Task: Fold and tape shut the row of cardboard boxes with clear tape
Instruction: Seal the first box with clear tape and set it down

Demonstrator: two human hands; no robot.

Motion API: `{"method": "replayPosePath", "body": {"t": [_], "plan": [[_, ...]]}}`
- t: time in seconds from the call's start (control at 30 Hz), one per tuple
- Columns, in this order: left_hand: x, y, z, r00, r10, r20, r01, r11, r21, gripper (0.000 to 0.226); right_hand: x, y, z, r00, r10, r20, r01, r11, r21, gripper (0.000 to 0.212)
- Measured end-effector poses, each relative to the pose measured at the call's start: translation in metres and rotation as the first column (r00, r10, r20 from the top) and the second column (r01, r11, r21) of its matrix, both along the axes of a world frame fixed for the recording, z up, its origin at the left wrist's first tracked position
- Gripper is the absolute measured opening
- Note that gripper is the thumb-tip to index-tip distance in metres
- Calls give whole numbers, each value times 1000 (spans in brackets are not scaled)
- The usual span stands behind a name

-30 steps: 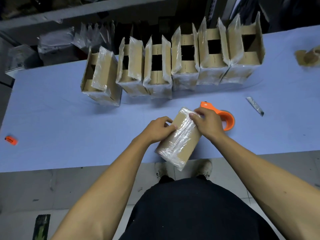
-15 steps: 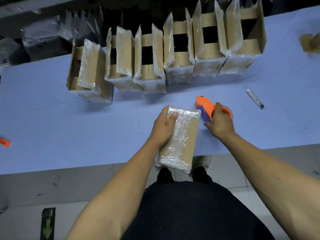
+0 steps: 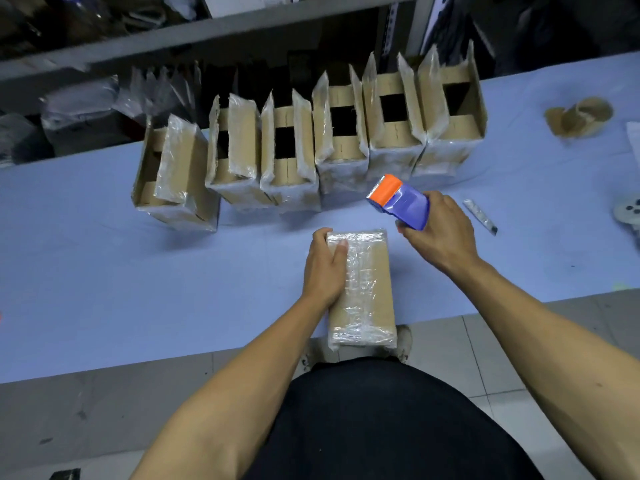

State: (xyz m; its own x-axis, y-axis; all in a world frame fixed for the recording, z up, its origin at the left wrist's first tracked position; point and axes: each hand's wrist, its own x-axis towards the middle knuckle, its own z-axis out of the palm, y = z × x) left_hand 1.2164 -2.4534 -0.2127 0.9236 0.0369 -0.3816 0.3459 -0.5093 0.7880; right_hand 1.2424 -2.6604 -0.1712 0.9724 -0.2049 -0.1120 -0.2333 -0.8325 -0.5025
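Head view. Landmark: closed box (image 3: 363, 289), wrapped in clear tape, lying flat on the blue table (image 3: 104, 271); its near end overhangs the table edge. Left hand (image 3: 325, 271) hides the box's left side, fingers curled over the far corner, gripping it. Right hand (image 3: 438, 233), just right of and beyond the box, grips a blue-orange tape dispenser (image 3: 398, 199); the roll itself is hidden. Beyond the box: row of open boxes (image 3: 311, 147), flaps up, interiors dark. Far right of it: small knife (image 3: 480, 216), brown crumpled object (image 3: 578, 116), hard to identify.
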Motion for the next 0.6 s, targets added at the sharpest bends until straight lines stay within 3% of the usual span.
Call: {"method": "replayPosePath", "body": {"t": [0.1,0.2,0.33,0.6], "plan": [[9,5,10,996,27,80,-28,999,14,52,0,-3,12,994,52,100,-59,996,70,42],[36,3,39,978,79,194,-60,993,-98,41,-1,-7,24,968,151,200,-182,972,146,46],[56,-6,76,993,-31,-115,-34,855,-517,34,-1,-4,38,947,214,238,-265,941,210,53],[56,-1,86,963,36,-267,-218,685,-695,20,-5,-2,55,932,269,242,-327,914,240,58]]}}
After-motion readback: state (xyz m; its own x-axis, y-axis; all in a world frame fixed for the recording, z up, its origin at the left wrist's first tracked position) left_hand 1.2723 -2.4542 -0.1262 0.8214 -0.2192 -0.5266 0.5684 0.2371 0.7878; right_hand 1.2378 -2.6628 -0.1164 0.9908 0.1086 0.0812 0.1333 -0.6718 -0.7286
